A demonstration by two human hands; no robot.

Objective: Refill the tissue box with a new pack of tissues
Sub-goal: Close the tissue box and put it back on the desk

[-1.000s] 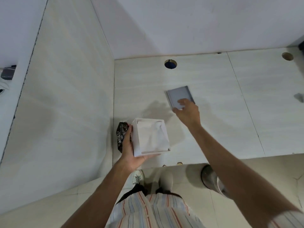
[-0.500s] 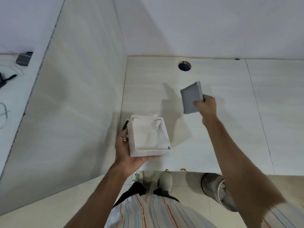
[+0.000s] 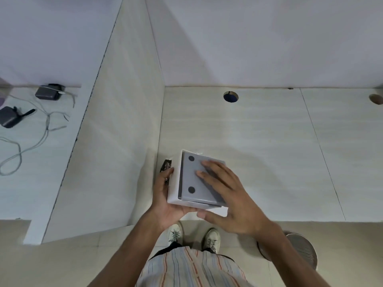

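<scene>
My left hand (image 3: 165, 195) grips the white square tissue box (image 3: 175, 190) from its left side and underneath, holding it above the desk's front edge. A grey square lid (image 3: 191, 180) with two dark round pads lies over the box's open face. My right hand (image 3: 230, 195) lies flat on the lid, fingers spread across it and thumb against the box's near side. The tissues inside are hidden by the lid. A dark wrapper (image 3: 166, 168) shows just left of the box, behind my left fingers.
The pale desk (image 3: 269, 152) has a round cable hole (image 3: 230, 96) at the back and another (image 3: 376, 99) at far right. A partition panel (image 3: 116, 131) rises on the left, with chargers and cables (image 3: 31, 112) beyond it. A metal bin (image 3: 300, 251) stands on the floor at right.
My right hand lifted the grey lid off the desk, carried it toward me and laid it on the box's open face. The box stayed in my left hand.
</scene>
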